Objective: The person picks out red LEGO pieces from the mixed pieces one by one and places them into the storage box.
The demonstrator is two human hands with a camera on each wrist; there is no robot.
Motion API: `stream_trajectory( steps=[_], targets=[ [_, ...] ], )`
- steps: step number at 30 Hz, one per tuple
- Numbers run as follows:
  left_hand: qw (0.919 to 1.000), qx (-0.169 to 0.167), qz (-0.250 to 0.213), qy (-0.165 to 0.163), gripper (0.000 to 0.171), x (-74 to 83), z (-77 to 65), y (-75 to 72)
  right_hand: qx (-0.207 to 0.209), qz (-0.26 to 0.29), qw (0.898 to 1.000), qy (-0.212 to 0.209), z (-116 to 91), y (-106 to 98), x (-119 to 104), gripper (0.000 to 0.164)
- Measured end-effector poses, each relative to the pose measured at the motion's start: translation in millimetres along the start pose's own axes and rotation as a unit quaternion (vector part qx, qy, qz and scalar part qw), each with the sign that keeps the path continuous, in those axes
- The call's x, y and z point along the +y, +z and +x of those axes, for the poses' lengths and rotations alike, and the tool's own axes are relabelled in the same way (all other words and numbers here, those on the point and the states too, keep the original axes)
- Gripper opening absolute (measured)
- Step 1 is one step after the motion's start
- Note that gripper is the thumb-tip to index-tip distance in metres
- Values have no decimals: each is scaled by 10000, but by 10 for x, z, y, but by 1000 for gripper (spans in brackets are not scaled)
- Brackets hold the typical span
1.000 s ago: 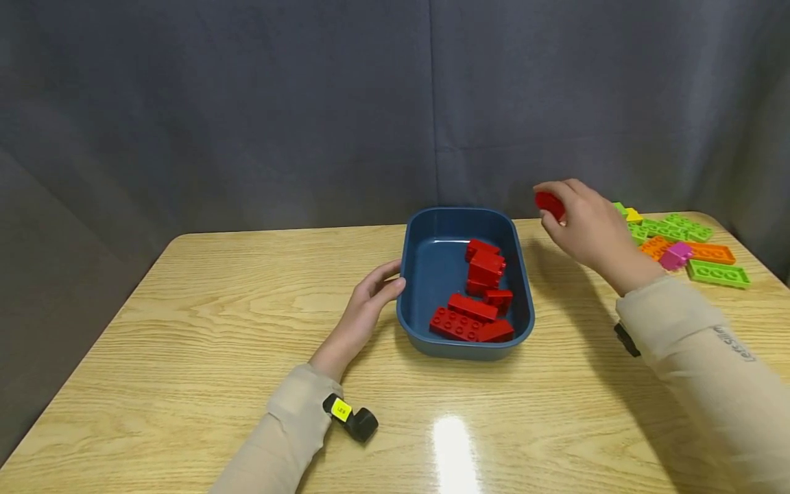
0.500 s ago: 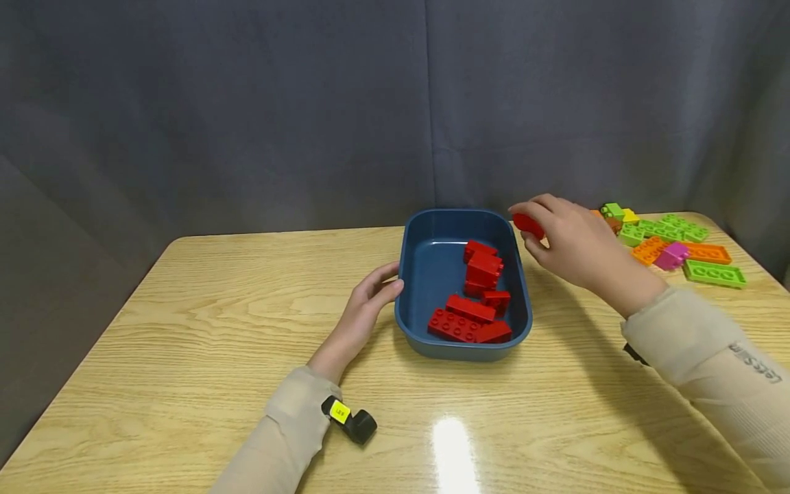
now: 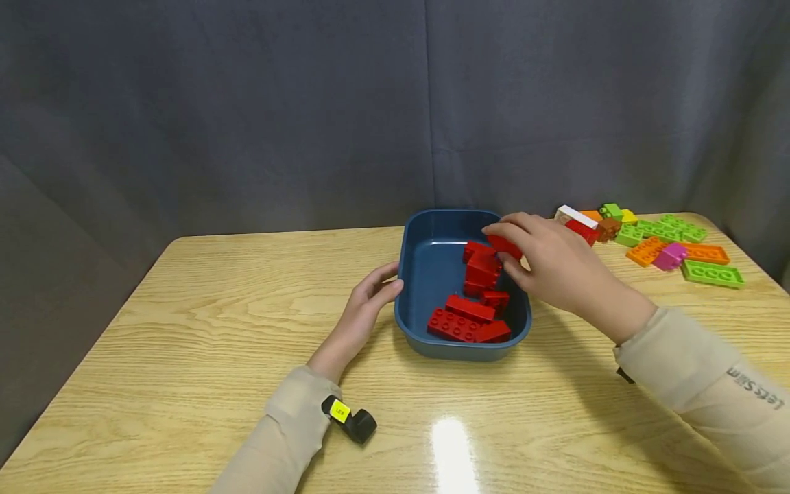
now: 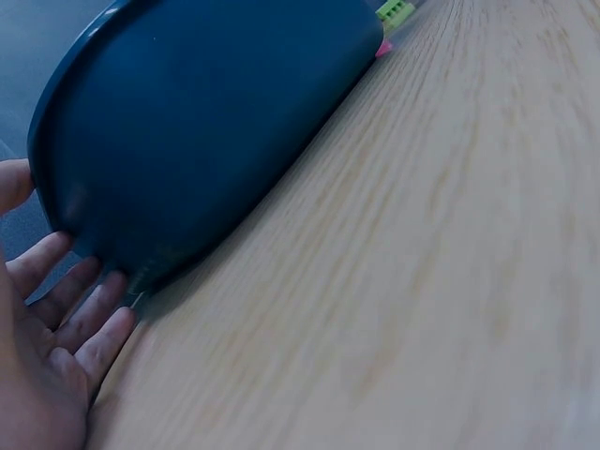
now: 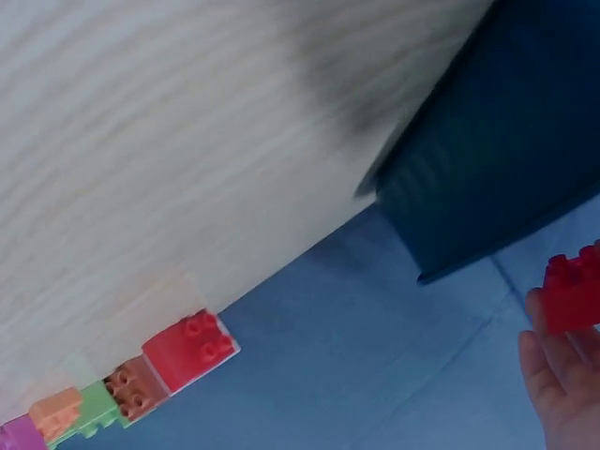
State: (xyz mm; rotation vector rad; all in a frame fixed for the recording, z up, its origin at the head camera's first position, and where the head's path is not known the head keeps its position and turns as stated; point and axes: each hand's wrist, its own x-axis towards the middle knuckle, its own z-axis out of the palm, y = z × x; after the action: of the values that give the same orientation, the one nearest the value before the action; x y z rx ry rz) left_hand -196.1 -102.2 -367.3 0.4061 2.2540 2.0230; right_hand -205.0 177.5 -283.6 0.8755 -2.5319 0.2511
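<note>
A dark blue bin (image 3: 432, 350) stands on the table with several red bricks (image 3: 470, 309) in its right half and near end. My left hand (image 3: 370, 297) rests against the bin's left side, thumb at the rim. In the left wrist view the fingers (image 4: 80, 309) lie fairly straight along the outer wall. My right hand (image 3: 549, 257) pinches a red toy building brick (image 3: 505, 244) between thumb and fingers, over the bin's far right part. The right wrist view shows the studs of this held brick (image 5: 574, 295) up close.
At the table's far right lie loose bricks: a white brick (image 3: 575, 215) beside a red one (image 3: 583, 232), a brown brick (image 3: 609, 229), a magenta brick (image 3: 670, 256), orange pieces (image 3: 645, 251) and green plates (image 3: 714, 273). A grey curtain (image 3: 296, 116) hangs behind the table.
My right hand has moved left with the red brick, from right of the bin to over it, uncovering the white and red bricks behind. The left hand stays at the bin.
</note>
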Motion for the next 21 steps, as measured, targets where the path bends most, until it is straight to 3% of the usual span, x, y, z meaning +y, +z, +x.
stream_trajectory(
  steps=[5, 12, 21],
  targets=[
    [10000, -27, 38, 25, 47, 6, 0, -1, 193, 155, 9986, -474, -55, 64, -104, 39],
    [10000, -30, 66, 34, 47, 11, 4, 5, 231, 329, 9958, -825, -149, 107, -263, 40],
    [10000, 0, -19, 15, 47, 11, 6, 7, -138, 535, 9958, -729, -208, 113, -445, 39]
  ],
)
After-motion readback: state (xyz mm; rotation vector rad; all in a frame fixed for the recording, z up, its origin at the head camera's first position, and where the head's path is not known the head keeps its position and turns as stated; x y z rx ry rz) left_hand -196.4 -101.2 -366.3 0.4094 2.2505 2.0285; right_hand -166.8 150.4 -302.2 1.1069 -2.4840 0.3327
